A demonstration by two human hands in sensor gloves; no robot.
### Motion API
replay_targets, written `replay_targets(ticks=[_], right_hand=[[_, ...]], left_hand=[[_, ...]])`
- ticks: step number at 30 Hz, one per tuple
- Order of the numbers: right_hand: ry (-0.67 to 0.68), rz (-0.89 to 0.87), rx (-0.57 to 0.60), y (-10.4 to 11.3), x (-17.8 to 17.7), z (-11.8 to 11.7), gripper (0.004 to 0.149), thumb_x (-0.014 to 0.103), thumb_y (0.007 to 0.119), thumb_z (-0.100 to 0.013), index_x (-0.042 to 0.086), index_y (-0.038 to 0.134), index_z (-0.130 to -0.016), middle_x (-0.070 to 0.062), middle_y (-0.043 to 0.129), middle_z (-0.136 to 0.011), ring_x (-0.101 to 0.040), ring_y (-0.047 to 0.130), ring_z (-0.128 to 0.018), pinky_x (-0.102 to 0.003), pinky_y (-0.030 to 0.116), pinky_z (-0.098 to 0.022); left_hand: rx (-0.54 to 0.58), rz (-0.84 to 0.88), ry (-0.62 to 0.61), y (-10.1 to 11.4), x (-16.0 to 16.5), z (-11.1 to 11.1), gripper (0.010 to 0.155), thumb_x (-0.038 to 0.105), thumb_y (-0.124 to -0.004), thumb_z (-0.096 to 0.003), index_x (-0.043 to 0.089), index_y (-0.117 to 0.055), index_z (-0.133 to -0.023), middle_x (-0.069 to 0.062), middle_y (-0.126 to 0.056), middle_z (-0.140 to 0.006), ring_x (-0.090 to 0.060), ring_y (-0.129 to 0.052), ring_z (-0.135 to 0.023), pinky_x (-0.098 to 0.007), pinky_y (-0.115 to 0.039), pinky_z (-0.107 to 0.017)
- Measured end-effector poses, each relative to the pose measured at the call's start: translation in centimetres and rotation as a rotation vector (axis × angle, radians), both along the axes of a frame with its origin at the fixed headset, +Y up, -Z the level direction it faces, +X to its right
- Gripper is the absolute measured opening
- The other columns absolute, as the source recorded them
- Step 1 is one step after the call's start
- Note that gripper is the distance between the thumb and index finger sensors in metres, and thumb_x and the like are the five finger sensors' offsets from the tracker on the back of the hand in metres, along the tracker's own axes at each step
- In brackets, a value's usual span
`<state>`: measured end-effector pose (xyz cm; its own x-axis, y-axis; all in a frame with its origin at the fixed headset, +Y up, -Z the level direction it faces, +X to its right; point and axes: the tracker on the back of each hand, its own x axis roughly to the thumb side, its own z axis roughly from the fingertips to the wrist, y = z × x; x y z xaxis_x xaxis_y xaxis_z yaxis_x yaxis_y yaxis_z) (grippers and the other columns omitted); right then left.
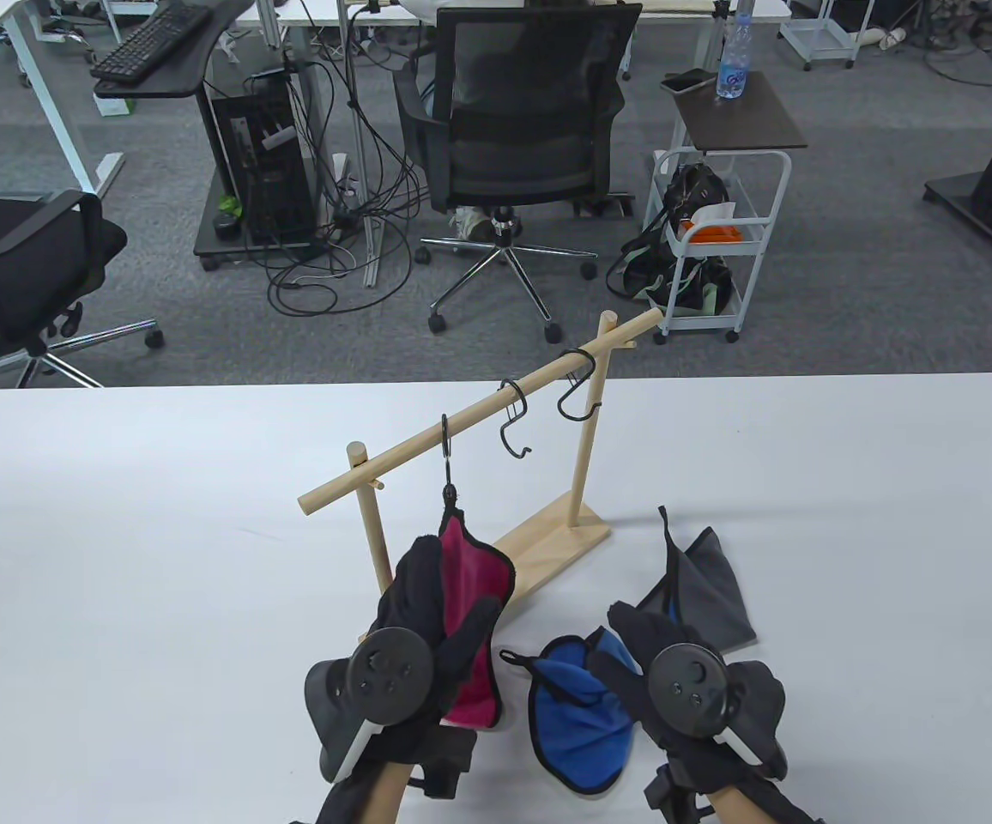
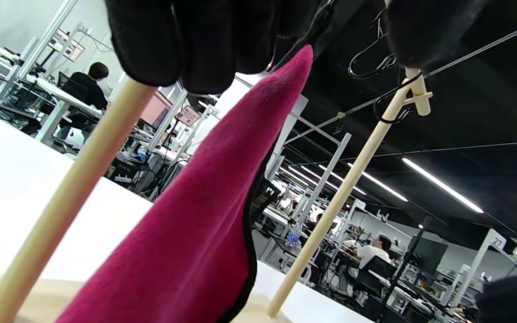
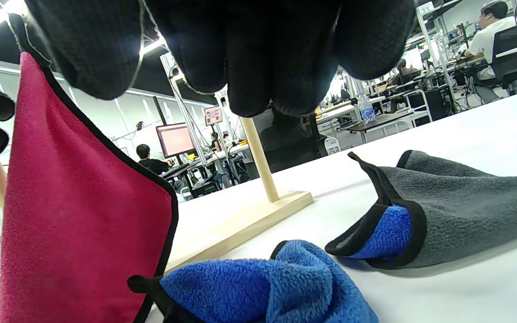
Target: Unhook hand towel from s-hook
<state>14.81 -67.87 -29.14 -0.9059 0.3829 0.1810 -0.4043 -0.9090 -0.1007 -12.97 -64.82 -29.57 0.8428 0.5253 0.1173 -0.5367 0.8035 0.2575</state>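
Three hooks (image 1: 515,419) on wooden rack (image 1: 479,410); red towel (image 1: 472,601) hung from hook at 9 o'clock end (image 1: 446,463). Left hand (image 1: 427,627) gripped red towel. Right hand (image 1: 676,661) rested on blue towel (image 1: 577,721) at 5 o'clock of rack, fingers uncurled, gripping nothing. Gray towel (image 1: 706,592) flat at 3 o'clock on table (image 1: 118,558).

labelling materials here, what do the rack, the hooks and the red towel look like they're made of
Rack: pale unfinished-looking wood, with round dowels and a flat base.
S-hooks: thin black wire, probably coated metal.
Red towel: fuzzy plush cloth, likely microfibre, with black stitched edging.
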Motion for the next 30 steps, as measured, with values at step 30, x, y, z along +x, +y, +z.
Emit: replay_targets(ticks=[30], right_hand=[[-0.002,-0.07,0.007,0.5,1.1,0.3,0.06,0.052,0.076,-0.06,0.019,0.066,-0.109,-0.018,0.078,-0.103,-0.041,0.081,-0.09,-0.059,0.063,-0.072]], left_hand=[[-0.08,-0.003,0.163,0.6,0.5,-3.6,0.047,0.036,-0.069,-0.0645,0.02,-0.067,-0.109,-0.011,-0.091,-0.095,-0.028,-0.103,-0.073,-0.04,-0.088,-0.053]])
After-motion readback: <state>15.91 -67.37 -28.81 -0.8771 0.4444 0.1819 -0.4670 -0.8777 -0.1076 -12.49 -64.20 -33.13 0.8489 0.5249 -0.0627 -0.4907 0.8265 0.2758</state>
